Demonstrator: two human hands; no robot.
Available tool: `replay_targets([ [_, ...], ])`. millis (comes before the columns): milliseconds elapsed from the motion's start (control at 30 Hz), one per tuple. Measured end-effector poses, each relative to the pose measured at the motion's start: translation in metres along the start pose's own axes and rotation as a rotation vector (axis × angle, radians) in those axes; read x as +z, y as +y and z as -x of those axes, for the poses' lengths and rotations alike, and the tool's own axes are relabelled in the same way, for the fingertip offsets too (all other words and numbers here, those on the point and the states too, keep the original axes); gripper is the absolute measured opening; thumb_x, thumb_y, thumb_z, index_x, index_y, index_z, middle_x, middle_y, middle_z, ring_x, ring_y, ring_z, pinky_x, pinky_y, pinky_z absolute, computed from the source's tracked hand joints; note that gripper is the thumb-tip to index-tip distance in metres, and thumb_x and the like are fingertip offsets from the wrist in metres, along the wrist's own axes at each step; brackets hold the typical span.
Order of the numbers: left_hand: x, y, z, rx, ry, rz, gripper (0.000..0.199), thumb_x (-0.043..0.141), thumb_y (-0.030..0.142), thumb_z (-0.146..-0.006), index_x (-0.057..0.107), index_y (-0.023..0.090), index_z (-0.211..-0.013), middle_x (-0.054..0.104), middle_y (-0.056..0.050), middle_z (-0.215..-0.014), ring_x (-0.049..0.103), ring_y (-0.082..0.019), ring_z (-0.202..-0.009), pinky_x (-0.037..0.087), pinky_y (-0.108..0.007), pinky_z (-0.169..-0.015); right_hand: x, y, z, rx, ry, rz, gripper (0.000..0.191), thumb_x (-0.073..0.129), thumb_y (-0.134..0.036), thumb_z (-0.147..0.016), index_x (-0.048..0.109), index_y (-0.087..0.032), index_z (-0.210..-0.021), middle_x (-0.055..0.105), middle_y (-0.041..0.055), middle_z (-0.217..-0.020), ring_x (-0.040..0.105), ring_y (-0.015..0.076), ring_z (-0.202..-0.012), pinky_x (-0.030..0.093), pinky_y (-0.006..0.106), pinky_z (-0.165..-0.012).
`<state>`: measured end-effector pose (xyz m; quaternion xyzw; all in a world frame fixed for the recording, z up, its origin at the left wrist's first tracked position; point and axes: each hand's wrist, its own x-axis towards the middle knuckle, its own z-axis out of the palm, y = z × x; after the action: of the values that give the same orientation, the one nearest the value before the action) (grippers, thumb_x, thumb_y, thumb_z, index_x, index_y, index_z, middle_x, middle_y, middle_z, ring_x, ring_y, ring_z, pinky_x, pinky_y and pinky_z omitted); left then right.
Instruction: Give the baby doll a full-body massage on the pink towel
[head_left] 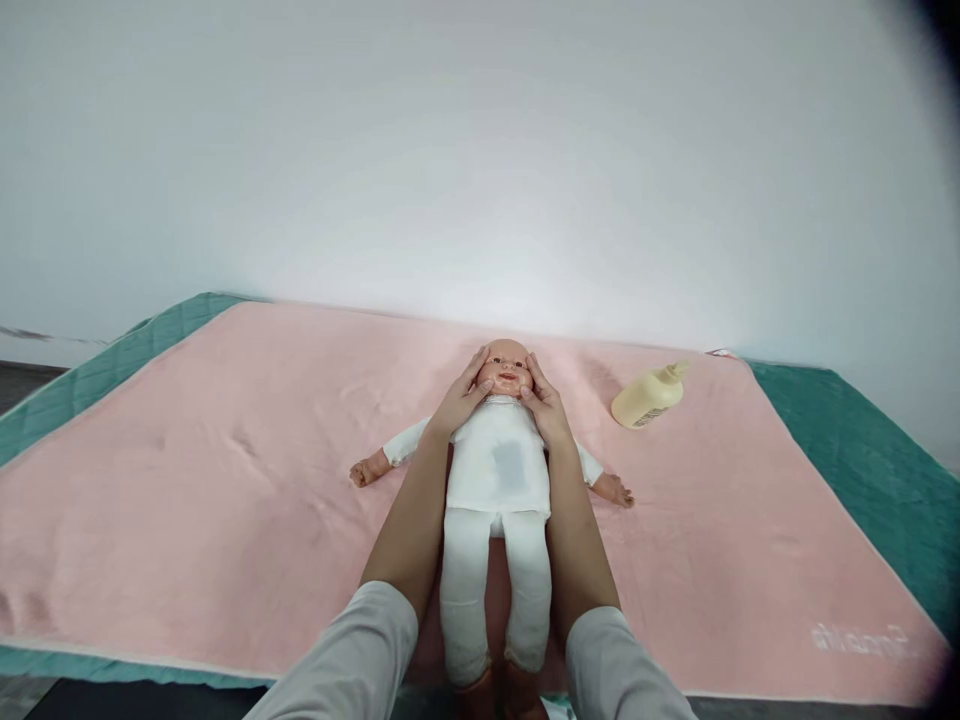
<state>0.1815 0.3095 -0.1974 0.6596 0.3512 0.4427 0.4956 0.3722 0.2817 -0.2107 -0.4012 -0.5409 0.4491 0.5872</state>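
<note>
A baby doll (499,470) in a white top and white leggings lies on its back, its head toward the wall and its feet toward me. My left hand (463,393) cups one side of the doll's head, thumb along the jaw and fingers up by the temple. On the opposite side, my right hand (545,398) holds the head the same way. The doll's arms stretch out sideways past my forearms, and a grey patch marks its shirt. The back of its head is hidden.
A pale yellow pump bottle (646,398) lies tilted on its side to the right of the doll. Beneath everything is a pink blanket (262,480), spread over a green quilted cover (847,440). A plain white wall (480,170) rises behind.
</note>
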Motion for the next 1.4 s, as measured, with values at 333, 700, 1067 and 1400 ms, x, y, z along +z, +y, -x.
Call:
replay_targets([
  [333, 0.0, 0.009, 0.0, 0.014, 0.091, 0.03, 0.059, 0.042, 0.057, -0.095, 0.046, 0.026, -0.145, 0.036, 0.0, -0.156, 0.025, -0.021, -0.148, 0.017, -0.037, -0.123, 0.0, 0.002, 0.0, 0.032, 0.004, -0.059, 0.072, 0.069, -0.054, -0.08, 0.045, -0.031, -0.143, 0.027, -0.0037, -0.159, 0.028, 0.0211, -0.148, 0.027, 0.044, -0.121],
  [700, 0.005, 0.002, -0.002, -0.013, 0.121, 0.201, 0.06, 0.048, 0.058, -0.093, 0.048, 0.026, -0.144, 0.036, -0.002, -0.156, 0.027, -0.023, -0.147, 0.024, -0.038, -0.121, -0.007, -0.015, 0.0, 0.234, 0.316, -0.413, 0.043, 0.067, -0.056, -0.08, 0.07, -0.02, -0.103, 0.069, 0.0105, -0.122, 0.057, 0.0275, -0.127, 0.036, 0.047, -0.117],
  [1067, 0.009, 0.011, -0.001, -0.007, 0.314, 0.315, 0.055, 0.048, 0.063, -0.09, 0.068, 0.021, -0.119, 0.058, -0.01, -0.139, 0.048, -0.028, -0.135, 0.038, -0.042, -0.114, -0.098, -0.095, 0.016, 0.276, 0.828, -0.492, 0.049, 0.03, -0.051, -0.1, 0.063, -0.016, -0.089, 0.072, 0.009, -0.083, 0.072, 0.013, -0.079, 0.062, 0.021, -0.07],
  [1400, 0.0, -0.009, -0.009, -0.022, 0.606, 0.354, 0.052, 0.042, 0.065, -0.091, 0.068, 0.021, -0.1, 0.067, -0.012, -0.122, 0.058, -0.024, -0.124, 0.046, -0.043, -0.104, -0.117, -0.123, -0.001, 0.262, 0.866, -0.441, 0.033, 0.043, -0.033, -0.101, 0.064, -0.012, -0.088, 0.071, 0.0074, -0.079, 0.071, 0.0098, -0.074, 0.06, 0.012, -0.06],
])
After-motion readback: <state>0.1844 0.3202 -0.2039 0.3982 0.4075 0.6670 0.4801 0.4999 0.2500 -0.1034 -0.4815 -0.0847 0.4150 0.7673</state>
